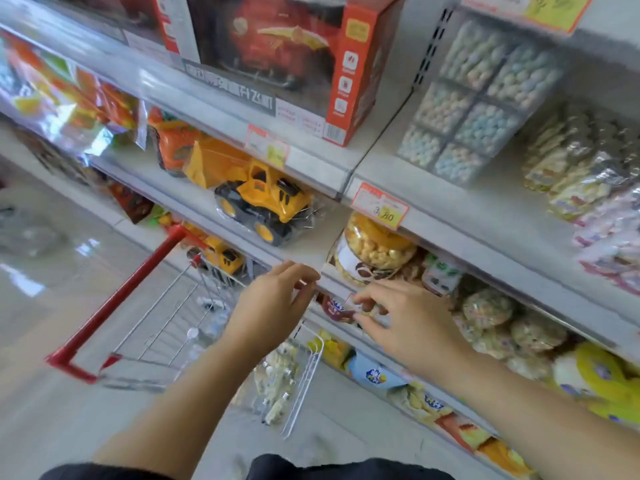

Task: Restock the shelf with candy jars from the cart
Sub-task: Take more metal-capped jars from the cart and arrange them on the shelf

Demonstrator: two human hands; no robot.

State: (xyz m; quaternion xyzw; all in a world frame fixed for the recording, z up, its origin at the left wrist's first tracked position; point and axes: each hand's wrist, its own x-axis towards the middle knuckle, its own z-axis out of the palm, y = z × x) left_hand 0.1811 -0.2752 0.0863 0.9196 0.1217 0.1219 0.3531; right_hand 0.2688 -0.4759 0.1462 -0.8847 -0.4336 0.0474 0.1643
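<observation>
A jar (pixel 374 251) full of yellow candy balls lies tipped on the shelf (pixel 334 280), a little right of the middle of the frame. It has a yellow lid and a white label. Both hands are just below it.

The right hand (pixel 405 323) reaches in under the jar. Its fingers are spread and bent, and the tips are at a dark red thing (pixel 337 308) below the shelf edge. It is too blurry to tell if the hand has hold of it.

The left hand (pixel 277 299) is to the left of the jar. Its fingers are loosely bent, with the tips up at the shelf edge, and nothing is in it.

A price tag (pixel 379 206) hangs just above the jar. A yellow digger (pixel 266 199) sits up and to the left.

The cart (pixel 117 296), with a red handle, is at the lower left, under the left arm. A clear pack of pale candy (pixel 277 382) lies in it.
</observation>
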